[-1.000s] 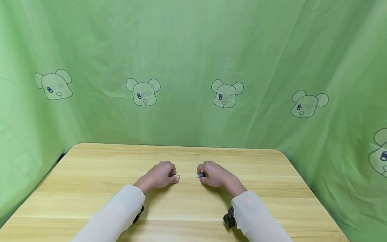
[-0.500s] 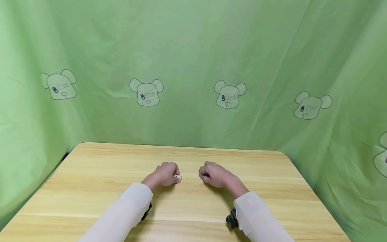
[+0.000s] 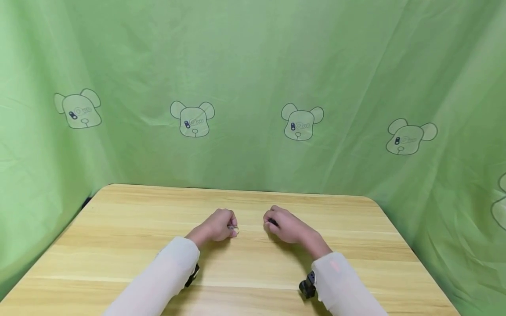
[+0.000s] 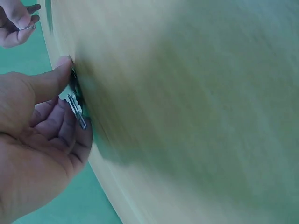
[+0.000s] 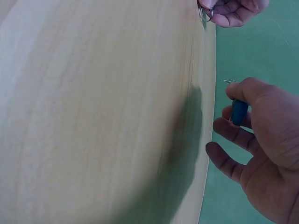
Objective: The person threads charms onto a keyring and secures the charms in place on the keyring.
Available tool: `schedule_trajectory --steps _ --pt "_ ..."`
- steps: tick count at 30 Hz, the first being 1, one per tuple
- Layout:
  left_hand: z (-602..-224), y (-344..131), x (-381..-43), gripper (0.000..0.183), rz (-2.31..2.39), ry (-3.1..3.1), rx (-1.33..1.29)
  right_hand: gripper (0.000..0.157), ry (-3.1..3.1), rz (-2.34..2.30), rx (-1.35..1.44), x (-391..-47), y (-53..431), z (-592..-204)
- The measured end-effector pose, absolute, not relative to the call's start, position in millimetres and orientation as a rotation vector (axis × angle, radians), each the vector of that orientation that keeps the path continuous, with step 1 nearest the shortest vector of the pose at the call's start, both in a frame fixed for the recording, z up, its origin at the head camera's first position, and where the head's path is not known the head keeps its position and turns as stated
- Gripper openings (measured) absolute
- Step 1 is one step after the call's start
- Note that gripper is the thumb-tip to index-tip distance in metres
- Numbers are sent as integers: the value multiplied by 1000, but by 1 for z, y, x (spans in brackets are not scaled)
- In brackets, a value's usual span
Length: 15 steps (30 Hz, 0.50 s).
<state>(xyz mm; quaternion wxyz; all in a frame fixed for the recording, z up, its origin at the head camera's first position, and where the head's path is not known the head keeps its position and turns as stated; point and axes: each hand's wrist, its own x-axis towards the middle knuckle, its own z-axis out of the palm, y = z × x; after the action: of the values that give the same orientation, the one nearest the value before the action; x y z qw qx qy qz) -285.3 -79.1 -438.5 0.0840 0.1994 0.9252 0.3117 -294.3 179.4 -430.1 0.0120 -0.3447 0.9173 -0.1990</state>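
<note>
My left hand (image 3: 215,225) is low over the wooden table, pinching a small metal key ring (image 4: 77,111) between thumb and fingers. Its thin loops (image 5: 205,15) also show at the top of the right wrist view, and its dark part is half covered by the fingers. Across a short gap, my right hand (image 3: 286,226) pinches a small blue pendant (image 5: 239,112) between thumb and index finger. A short metal chain (image 5: 229,81) sticks out past the thumb tip. The other right fingers are half bent and spread. In the head view the pendant looks dark and is mostly hidden.
The light wooden table (image 3: 245,272) has rounded far corners. Green cloth with bear-head prints (image 3: 245,87) hangs behind it and along both sides. A black wrist camera (image 3: 307,285) hangs under the right sleeve.
My right hand has drawn slightly right and away from the left, and the blue pendant has turned inside its fingers. The left hand has shifted a little right, still pinching the key ring.
</note>
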Motion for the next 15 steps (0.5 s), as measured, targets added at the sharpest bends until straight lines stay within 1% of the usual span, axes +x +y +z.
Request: schedule_trajectory --steps 3,6,15 --pt "-441 -81 -287 6 1061 2756 590 8 2866 -649 -1098 -293 179 -430" --pt "-439 -81 -286 9 1200 2748 539 9 2867 -673 -1121 -290 178 -429" --pt "-424 -78 -277 5 1526 2676 303 13 2843 -825 -1084 -283 175 -420"
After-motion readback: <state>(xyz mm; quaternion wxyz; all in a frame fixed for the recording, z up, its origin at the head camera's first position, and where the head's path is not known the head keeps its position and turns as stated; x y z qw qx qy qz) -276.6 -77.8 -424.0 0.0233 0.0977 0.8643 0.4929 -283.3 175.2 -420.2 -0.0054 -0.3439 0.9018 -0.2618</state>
